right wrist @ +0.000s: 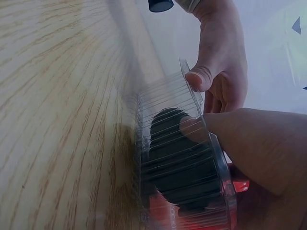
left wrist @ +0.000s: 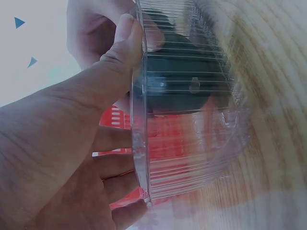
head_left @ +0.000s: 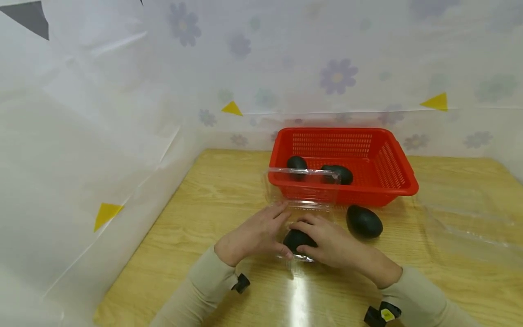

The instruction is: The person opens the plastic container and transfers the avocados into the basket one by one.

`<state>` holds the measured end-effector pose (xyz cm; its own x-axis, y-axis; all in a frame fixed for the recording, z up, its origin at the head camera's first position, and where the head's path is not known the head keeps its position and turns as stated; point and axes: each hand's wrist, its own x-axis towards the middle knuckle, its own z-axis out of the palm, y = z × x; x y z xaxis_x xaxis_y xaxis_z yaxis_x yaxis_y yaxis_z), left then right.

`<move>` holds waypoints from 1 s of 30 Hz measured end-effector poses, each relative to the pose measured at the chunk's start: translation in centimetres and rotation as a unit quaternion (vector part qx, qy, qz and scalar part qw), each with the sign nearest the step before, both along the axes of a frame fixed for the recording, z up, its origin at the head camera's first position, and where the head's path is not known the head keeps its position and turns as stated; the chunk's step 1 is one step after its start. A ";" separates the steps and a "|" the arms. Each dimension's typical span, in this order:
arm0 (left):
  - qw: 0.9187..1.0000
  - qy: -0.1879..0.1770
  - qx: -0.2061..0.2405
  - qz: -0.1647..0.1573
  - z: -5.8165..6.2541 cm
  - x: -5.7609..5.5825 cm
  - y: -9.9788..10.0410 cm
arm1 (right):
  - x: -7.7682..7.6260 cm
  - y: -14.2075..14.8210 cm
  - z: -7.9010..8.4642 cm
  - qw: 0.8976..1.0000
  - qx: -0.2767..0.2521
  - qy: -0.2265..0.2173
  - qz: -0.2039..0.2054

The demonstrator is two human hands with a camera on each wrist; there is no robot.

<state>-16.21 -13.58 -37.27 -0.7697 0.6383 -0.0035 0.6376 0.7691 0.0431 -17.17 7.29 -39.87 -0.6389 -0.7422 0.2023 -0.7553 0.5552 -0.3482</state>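
A clear plastic clamshell box (head_left: 300, 205) lies on the table with its lid raised against the basket. Inside its base is a dark avocado (head_left: 295, 241), seen through the ribbed wall in both wrist views. My right hand (head_left: 333, 240) grips this avocado, thumb on the near side and fingers over the top. At the box's left side, my left hand (head_left: 259, 231) touches the rim, its thumb at the front and its fingers extended along the edge. Another avocado (head_left: 364, 222) lies on the table to the right of the box.
Behind the box stands a red plastic basket (head_left: 394, 193) with two more avocados (head_left: 297, 162) inside. More clear plastic packaging (head_left: 470, 222) lies on the right of the wooden table (head_left: 196, 200). A flowered sheet (head_left: 286, 54) hangs behind and at the left.
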 end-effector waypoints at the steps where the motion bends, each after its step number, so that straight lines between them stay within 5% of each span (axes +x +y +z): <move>1: 1.000 -0.001 0.002 -0.002 0.0 0.0 0.0 | 0.0 0.0 0.0 1.000 0.000 -0.002 0.000; 14: 0.999 -0.019 -0.007 0.025 -0.4 -0.1 0.2 | -0.2 -0.3 -0.2 1.000 0.005 -0.009 -0.001; 30: 1.000 -0.021 0.020 0.011 0.2 0.0 0.1 | -0.4 -1.2 0.1 1.000 0.023 -0.007 -0.006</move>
